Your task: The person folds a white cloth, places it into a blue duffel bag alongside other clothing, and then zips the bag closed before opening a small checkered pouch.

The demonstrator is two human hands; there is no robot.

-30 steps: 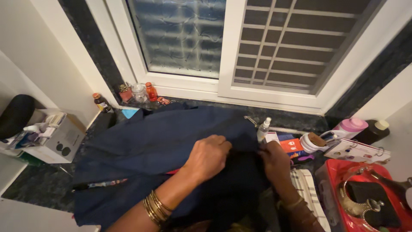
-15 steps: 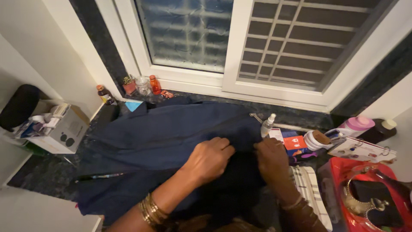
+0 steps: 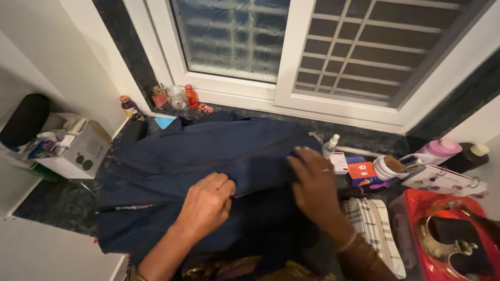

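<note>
Both hands lie on the dark blue garment (image 3: 208, 151): left hand (image 3: 207, 203) pinching its fold, right hand (image 3: 312, 184) pressing flat, open.

Both hands press navy cloth (image 3: 208, 151) (dark counter (image 3: 57, 213)).

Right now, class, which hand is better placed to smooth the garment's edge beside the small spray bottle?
The right hand, probably. It lies flat on the dark blue garment at the end nearest the spray bottle. The left hand is curled on a fold nearer the middle, farther away.
</note>
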